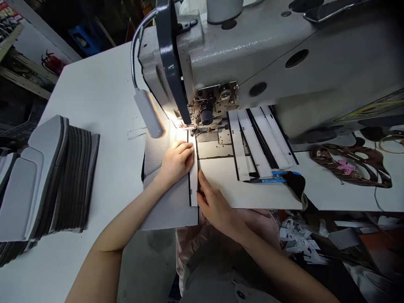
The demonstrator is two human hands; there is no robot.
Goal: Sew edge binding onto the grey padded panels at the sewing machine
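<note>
A grey mesh fabric panel point(172, 206) lies under the sewing machine's presser foot point(190, 127) and hangs past the table's front edge. On its right side runs a long white strip point(194, 185) with dark edges, reaching up to the needle area. My left hand point(177, 162) rests on the panel just below the foot, its curled fingers pressing on the strip's left side. Nearer me, my right hand point(216, 204) has its fingers closed at the strip's right edge; what its inner fingers touch is partly hidden. A small lamp point(148, 113) lights the needle.
Several white strips point(252, 145) lie right of the needle, beside blue-handled scissors point(271, 177). Stacked grey padded pieces point(63, 176) stand at the left. A brown hair clip point(350, 164) is at the right. The machine arm point(252, 50) spans above; scraps point(303, 242) lie below the table.
</note>
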